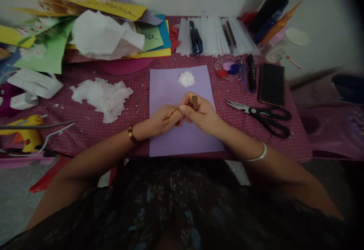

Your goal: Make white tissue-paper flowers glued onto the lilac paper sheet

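Note:
Both my hands meet over a purple sheet [182,143], fingertips pinched together. My left hand [166,119], with a beaded bracelet on the wrist, is closed, and what it pinches is too small to make out. My right hand [203,117] is closed too, with a small brown piece [195,102] sticking up from its curled fingers. Just beyond the hands, a white ruffled paper flower [186,79] sits on the sheet's upper part. A faint pinkish round mark shows on the sheet to its lower left.
Torn white tissue [104,96] lies to the left, and a yellow glue gun [28,132] at the far left. Scissors [263,115], a black box [272,84] and a marker [251,73] lie to the right. Coloured papers [153,39] and white strips [212,35] line the back.

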Motion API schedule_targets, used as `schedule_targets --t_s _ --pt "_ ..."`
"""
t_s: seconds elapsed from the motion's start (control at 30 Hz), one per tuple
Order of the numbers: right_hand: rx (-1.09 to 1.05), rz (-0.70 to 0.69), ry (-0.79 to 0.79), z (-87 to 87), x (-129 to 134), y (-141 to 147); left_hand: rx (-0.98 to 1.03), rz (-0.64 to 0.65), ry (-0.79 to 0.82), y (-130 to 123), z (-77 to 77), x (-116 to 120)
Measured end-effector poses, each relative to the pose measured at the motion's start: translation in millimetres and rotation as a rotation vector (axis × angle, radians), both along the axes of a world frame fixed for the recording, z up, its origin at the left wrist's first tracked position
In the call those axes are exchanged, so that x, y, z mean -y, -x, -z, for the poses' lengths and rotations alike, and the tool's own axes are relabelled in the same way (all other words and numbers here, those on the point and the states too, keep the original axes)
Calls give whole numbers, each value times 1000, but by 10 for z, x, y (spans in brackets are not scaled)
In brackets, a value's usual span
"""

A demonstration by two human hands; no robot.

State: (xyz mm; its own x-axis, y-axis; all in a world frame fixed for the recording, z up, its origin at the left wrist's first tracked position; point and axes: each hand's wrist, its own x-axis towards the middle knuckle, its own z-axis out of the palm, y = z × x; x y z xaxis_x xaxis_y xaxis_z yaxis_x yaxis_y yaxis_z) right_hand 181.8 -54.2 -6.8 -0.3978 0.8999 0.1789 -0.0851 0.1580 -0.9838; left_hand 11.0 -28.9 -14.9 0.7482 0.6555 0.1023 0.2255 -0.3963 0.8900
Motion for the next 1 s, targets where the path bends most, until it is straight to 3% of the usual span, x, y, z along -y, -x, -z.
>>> schedule_targets --t_s 0.17,0.33,0.53,1.0 --pt "51 24 28 -40 14 16 -69 14 -231 6 3 28" --pt "77 52 -2 -37 8 9 -61 49 -305 -16 -46 31" --pt "-5 -25 36 8 7 4 -9 51 -384 17 -21 -8" --pt "-83 -81 -13 -38 5 5 76 -36 -262 45 -61 -17"
